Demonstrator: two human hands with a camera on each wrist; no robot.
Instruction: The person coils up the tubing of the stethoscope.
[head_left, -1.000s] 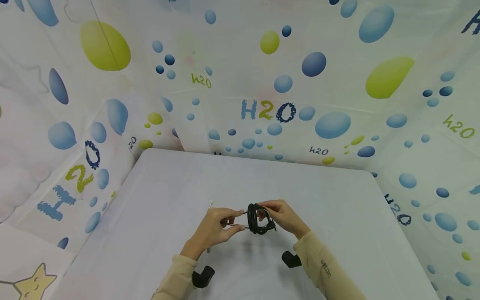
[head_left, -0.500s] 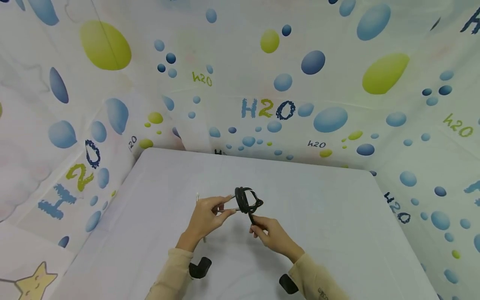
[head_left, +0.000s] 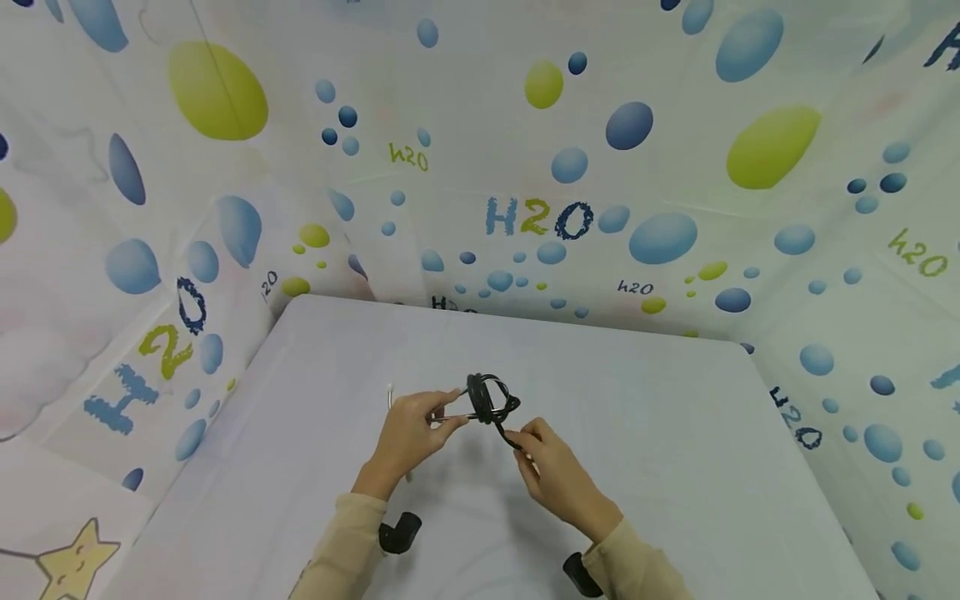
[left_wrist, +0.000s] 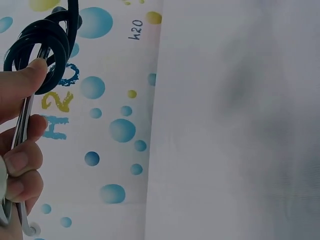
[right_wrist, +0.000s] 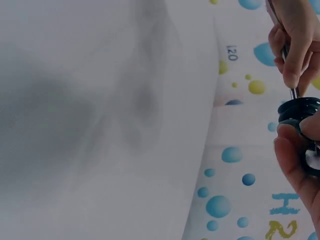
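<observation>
A black cable (head_left: 477, 400) is wound in several turns around a bent metal rod frame (left_wrist: 21, 122) above the table. My left hand (head_left: 408, 429) grips the frame, with the thumb near the coil and the other fingers curled around the rods in the left wrist view. One end of the frame has a small pale tip (left_wrist: 34, 229). My right hand (head_left: 558, 475) pinches the loose length of cable hanging from the coil's lower right. In the right wrist view, the right fingers (right_wrist: 295, 160) hide part of the coil (right_wrist: 300, 107).
A white-covered table (head_left: 675, 417) lies beneath both hands. Behind it and at both sides hangs a printed curtain (head_left: 450, 100) with blue and green drops. Black angular pieces sit at the left wrist (head_left: 400, 533) and right wrist (head_left: 581, 575).
The right hand has left the coil's right side, moved lower and taken the loose cable, drawing it slightly right. The left hand, frame and coil have shifted left and upward in view.
</observation>
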